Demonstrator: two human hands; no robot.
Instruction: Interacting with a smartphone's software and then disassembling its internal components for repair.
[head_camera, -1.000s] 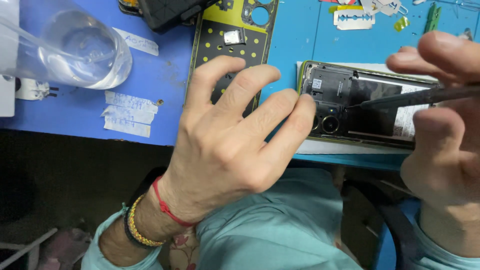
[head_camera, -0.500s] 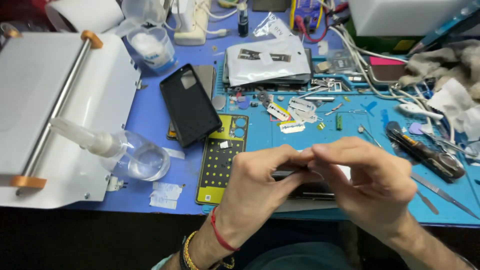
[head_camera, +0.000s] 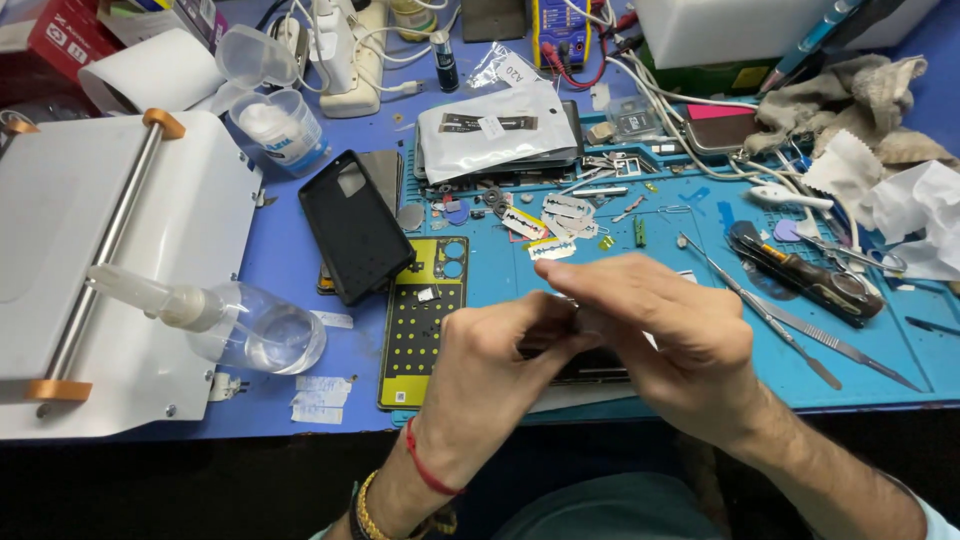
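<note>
My left hand (head_camera: 500, 370) and my right hand (head_camera: 670, 340) meet just above a dark opened phone (head_camera: 600, 368) lying at the near edge of the blue work mat (head_camera: 700, 225). Their fingertips press together over the phone's top end. Both hands are curled, and whatever sits between the fingers is hidden. Most of the phone is covered by the hands. A red thread and a beaded bracelet circle my left wrist.
A yellow perforated screw plate (head_camera: 420, 330) and a black phone case (head_camera: 355, 225) lie left of the hands. A clear squeeze bottle (head_camera: 240, 325) rests on a white machine (head_camera: 90, 230). Razor blades (head_camera: 550, 215), a screwdriver (head_camera: 810, 280) and metal pry tools (head_camera: 840, 345) lie on the mat.
The view has pulled back from a close look at the phone. My right hand showed a thin metal tool a second ago; now both hands are bunched together over the phone.
</note>
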